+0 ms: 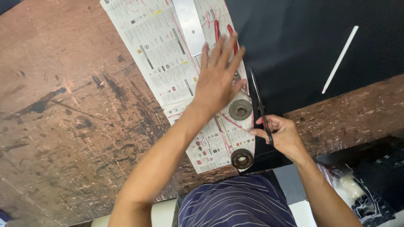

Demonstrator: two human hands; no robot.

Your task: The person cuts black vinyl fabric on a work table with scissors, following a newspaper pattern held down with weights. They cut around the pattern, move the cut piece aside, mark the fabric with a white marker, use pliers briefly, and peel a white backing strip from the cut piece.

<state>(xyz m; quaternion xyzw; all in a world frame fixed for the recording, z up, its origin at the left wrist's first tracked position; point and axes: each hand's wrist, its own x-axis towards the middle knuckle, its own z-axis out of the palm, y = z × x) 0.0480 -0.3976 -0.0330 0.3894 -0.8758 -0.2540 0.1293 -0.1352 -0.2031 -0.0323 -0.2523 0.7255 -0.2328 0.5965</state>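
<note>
My left hand (216,75) lies flat, fingers spread, on a printed paper pattern (164,63) laid over black fabric (294,46) on a worn brown wooden table (63,117). My right hand (281,134) grips the handles of black scissors (257,96), whose blades point away from me along the pattern's right edge. Two round metal weights rest on the paper: one (240,109) just below my left hand, one (242,158) at the pattern's near end. Red-handled scissors (223,31) lie partly hidden under my left fingertips.
A flat metal ruler (189,25) lies on the pattern at the top. A white stick (340,59) rests on the black fabric at the right. A clear plastic bag (357,189) sits lower right beyond the table edge. My striped shirt (235,206) fills the bottom.
</note>
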